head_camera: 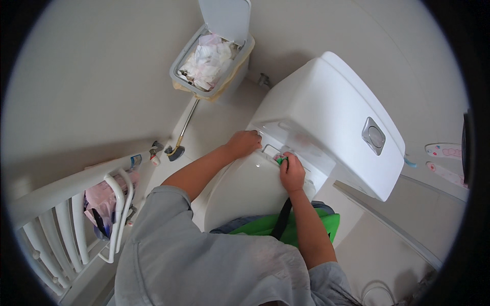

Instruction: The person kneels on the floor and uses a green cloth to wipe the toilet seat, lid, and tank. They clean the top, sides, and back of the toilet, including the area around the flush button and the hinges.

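Note:
A white toilet with its lid lowered is before me. My right hand grips a small green and pink cloth against the rear of the lid, close to the hinge area. Farther left along that rear edge, my left hand rests with curled fingers beside the hinge; whether it pinches anything is hidden. Between my hands a thin rectangular outline shows on the ledge. Behind it rises the white ceramic cistern, with a chrome flush button on its top.
A grey waste bin stands with its lid up, full of crumpled tissue. A long-handled brush leans below it. At left are a white radiator and a pink package in a rack. Slippers hang at right.

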`<state>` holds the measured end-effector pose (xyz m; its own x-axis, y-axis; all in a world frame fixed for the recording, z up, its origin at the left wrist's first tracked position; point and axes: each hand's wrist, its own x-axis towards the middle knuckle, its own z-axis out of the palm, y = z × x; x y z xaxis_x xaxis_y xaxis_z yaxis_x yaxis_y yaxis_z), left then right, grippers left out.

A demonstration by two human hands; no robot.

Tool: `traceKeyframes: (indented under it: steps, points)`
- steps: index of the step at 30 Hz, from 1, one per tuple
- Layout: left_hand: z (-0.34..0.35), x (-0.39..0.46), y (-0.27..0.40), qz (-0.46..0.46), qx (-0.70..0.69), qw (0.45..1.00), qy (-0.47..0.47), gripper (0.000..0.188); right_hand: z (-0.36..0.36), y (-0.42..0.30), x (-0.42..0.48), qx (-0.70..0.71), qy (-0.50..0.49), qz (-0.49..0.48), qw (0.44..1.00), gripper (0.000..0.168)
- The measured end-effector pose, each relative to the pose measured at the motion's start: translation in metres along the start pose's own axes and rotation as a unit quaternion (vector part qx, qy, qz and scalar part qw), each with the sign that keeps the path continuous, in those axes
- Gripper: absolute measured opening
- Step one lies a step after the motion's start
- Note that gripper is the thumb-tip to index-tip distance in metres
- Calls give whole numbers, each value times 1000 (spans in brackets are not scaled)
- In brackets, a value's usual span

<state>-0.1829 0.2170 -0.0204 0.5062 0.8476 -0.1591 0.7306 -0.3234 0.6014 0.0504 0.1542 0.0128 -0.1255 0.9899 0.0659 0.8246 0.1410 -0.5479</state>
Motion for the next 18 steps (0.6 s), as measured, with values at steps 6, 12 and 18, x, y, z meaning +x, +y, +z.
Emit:
traceKeyframes:
  steps: [6, 12, 18]
  points:
    - [-12, 33, 23, -148, 46, 983, -100, 32, -1, -3, 2, 0, -8, 7, 1000, 19]
    - [-9, 34, 22, -175, 42, 980, -79, 34, 0, -2, 2, -15, -1, -1, 1000, 19]
    - [-1, 30, 30, -219, 19, 974, -55, 30, -2, -8, 2, -7, 16, -3, 1000, 20]
